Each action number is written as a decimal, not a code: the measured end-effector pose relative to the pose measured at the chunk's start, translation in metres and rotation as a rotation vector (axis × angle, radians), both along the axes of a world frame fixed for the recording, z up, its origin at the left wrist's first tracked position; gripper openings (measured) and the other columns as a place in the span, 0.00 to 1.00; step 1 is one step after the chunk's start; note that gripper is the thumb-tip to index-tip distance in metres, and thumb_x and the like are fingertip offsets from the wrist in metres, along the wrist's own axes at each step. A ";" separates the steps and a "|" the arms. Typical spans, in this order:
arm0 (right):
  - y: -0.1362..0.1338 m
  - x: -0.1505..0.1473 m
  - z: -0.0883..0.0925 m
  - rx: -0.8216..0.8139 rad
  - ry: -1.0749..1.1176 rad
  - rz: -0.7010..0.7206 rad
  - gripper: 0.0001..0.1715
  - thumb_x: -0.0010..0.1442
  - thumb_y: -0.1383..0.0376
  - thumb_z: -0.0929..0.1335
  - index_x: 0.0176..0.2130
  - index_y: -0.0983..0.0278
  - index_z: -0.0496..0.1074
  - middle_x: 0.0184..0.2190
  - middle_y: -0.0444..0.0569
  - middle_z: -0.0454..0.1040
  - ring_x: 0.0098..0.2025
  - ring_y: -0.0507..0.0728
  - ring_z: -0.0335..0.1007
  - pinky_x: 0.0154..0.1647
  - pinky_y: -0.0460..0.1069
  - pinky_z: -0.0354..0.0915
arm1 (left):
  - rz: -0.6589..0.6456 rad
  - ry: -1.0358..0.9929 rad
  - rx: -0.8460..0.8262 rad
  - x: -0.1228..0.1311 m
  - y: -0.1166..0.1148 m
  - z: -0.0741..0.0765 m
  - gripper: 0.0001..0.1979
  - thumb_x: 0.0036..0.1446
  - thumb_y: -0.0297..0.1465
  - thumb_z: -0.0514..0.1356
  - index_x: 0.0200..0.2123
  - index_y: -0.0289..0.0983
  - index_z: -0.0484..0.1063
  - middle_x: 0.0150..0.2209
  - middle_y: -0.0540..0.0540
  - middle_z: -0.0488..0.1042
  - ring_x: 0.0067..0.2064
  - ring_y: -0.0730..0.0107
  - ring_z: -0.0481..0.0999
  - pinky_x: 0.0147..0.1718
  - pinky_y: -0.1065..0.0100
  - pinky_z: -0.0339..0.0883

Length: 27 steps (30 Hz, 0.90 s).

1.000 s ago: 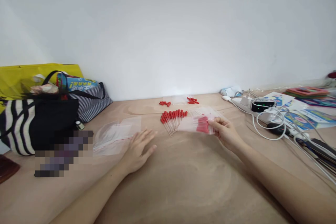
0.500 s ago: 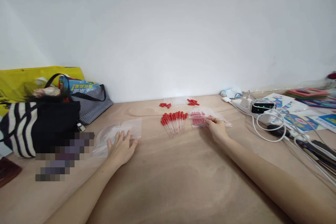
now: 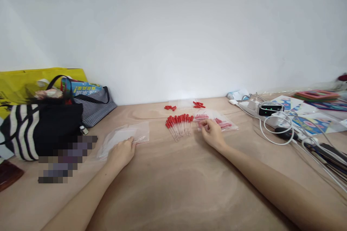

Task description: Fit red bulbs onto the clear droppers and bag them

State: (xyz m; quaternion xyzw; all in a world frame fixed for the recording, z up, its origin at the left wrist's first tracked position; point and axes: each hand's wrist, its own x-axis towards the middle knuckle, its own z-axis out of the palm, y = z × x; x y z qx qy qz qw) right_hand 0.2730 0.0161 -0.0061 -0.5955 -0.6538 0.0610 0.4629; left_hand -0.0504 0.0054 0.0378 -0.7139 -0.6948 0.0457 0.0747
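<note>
A stack of clear plastic bags [image 3: 115, 135] lies left of centre. My left hand [image 3: 121, 153] has its fingers drawn together on the stack's near edge, gripping a bag. Towards the right, my right hand [image 3: 213, 133] is closed in a pinch at the near left side of a clear bag holding red pieces [image 3: 226, 124]; its fingertips partly cover the bag. Between my hands, droppers with red bulbs [image 3: 180, 122] lie fanned out, bulbs pointing away from me. Farther back are small loose red bulbs [image 3: 170, 108], more red bulbs [image 3: 198, 104], and clear tubes [image 3: 185, 104] between them.
On the left stand a black-and-white striped bag [image 3: 54, 126], a finely striped bag [image 3: 94, 110] and a yellow bag [image 3: 16, 83]. A power strip [image 3: 245, 108] with tangled white cables and printed sheets [image 3: 311, 124] occupies the right. A white wall [image 3: 173, 36] closes off the back.
My left hand's spread fingers have drawn together on the plastic bags, which have shifted slightly right. My right hand has moved left and towards me along the bag of red pieces.
</note>
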 end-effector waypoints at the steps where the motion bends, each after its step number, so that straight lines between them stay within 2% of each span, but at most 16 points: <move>1: 0.003 -0.006 0.003 -0.067 -0.071 0.022 0.10 0.50 0.71 0.61 0.32 0.64 0.68 0.33 0.50 0.72 0.35 0.55 0.66 0.37 0.48 0.59 | 0.001 0.013 0.002 0.001 -0.001 0.001 0.19 0.59 0.32 0.41 0.44 0.34 0.68 0.39 0.37 0.75 0.41 0.53 0.74 0.35 0.61 0.65; 4: 0.017 -0.023 0.007 -0.247 -0.187 0.018 0.11 0.49 0.73 0.61 0.33 0.66 0.69 0.33 0.52 0.73 0.37 0.56 0.68 0.38 0.47 0.59 | -0.004 0.029 0.015 0.003 -0.003 0.003 0.18 0.59 0.31 0.41 0.39 0.37 0.71 0.37 0.39 0.75 0.40 0.53 0.74 0.34 0.61 0.65; 8: 0.038 -0.040 0.008 -0.351 -0.197 -0.098 0.14 0.49 0.74 0.61 0.38 0.73 0.67 0.34 0.62 0.72 0.38 0.62 0.69 0.36 0.50 0.60 | -0.038 0.012 0.114 0.002 -0.004 0.004 0.18 0.58 0.29 0.43 0.33 0.35 0.72 0.38 0.40 0.75 0.40 0.54 0.74 0.35 0.61 0.65; 12: 0.048 -0.046 0.009 -0.436 -0.196 -0.162 0.18 0.48 0.74 0.63 0.42 0.76 0.64 0.35 0.64 0.72 0.39 0.63 0.69 0.34 0.50 0.61 | -0.198 -0.008 0.355 0.008 -0.009 0.003 0.14 0.53 0.28 0.48 0.27 0.34 0.73 0.43 0.39 0.73 0.48 0.54 0.69 0.44 0.60 0.62; 14: 0.051 -0.047 0.011 -0.466 -0.192 -0.173 0.19 0.47 0.74 0.63 0.42 0.76 0.64 0.35 0.64 0.71 0.39 0.63 0.69 0.34 0.49 0.62 | -0.259 -0.070 0.417 0.016 -0.015 0.002 0.12 0.51 0.29 0.50 0.24 0.35 0.73 0.42 0.41 0.74 0.46 0.54 0.70 0.43 0.58 0.62; 16: 0.054 -0.046 0.012 -0.487 -0.185 -0.174 0.20 0.46 0.74 0.64 0.42 0.76 0.64 0.36 0.65 0.71 0.40 0.63 0.69 0.35 0.49 0.62 | -0.317 -0.185 0.371 0.025 -0.022 0.002 0.12 0.50 0.31 0.52 0.20 0.36 0.71 0.38 0.43 0.75 0.42 0.56 0.72 0.40 0.59 0.64; 18: 0.056 -0.046 0.012 -0.501 -0.175 -0.168 0.20 0.46 0.73 0.64 0.42 0.76 0.65 0.37 0.64 0.71 0.40 0.63 0.69 0.35 0.49 0.62 | -0.402 -0.337 0.221 0.031 -0.028 0.001 0.14 0.52 0.35 0.52 0.19 0.37 0.70 0.36 0.46 0.75 0.39 0.62 0.73 0.38 0.64 0.65; 20: 0.059 -0.046 0.012 -0.508 -0.161 -0.158 0.18 0.46 0.73 0.65 0.40 0.74 0.66 0.37 0.64 0.72 0.41 0.63 0.69 0.35 0.48 0.63 | -0.511 -0.444 0.063 0.031 -0.030 0.001 0.16 0.55 0.38 0.50 0.25 0.37 0.73 0.40 0.46 0.74 0.42 0.65 0.72 0.40 0.66 0.65; 22: 0.060 -0.047 0.013 -0.510 -0.144 -0.150 0.15 0.46 0.72 0.65 0.38 0.73 0.68 0.38 0.63 0.72 0.42 0.63 0.69 0.35 0.48 0.63 | -0.610 -0.452 -0.038 0.026 -0.029 0.001 0.16 0.56 0.41 0.50 0.38 0.38 0.72 0.50 0.44 0.68 0.50 0.62 0.67 0.47 0.63 0.61; 24: 0.059 -0.046 0.014 -0.507 -0.121 -0.149 0.15 0.46 0.72 0.65 0.38 0.73 0.68 0.38 0.63 0.72 0.42 0.63 0.69 0.35 0.48 0.62 | -0.675 -0.393 -0.122 0.020 -0.025 0.001 0.23 0.55 0.43 0.51 0.51 0.40 0.64 0.58 0.42 0.57 0.58 0.57 0.57 0.53 0.57 0.54; 27: 0.055 -0.043 0.018 -0.481 -0.078 -0.140 0.19 0.45 0.72 0.66 0.40 0.75 0.66 0.37 0.65 0.72 0.40 0.64 0.69 0.32 0.48 0.62 | -0.700 -0.301 -0.262 0.014 -0.022 0.000 0.29 0.56 0.47 0.50 0.58 0.43 0.53 0.62 0.43 0.47 0.62 0.54 0.46 0.56 0.50 0.45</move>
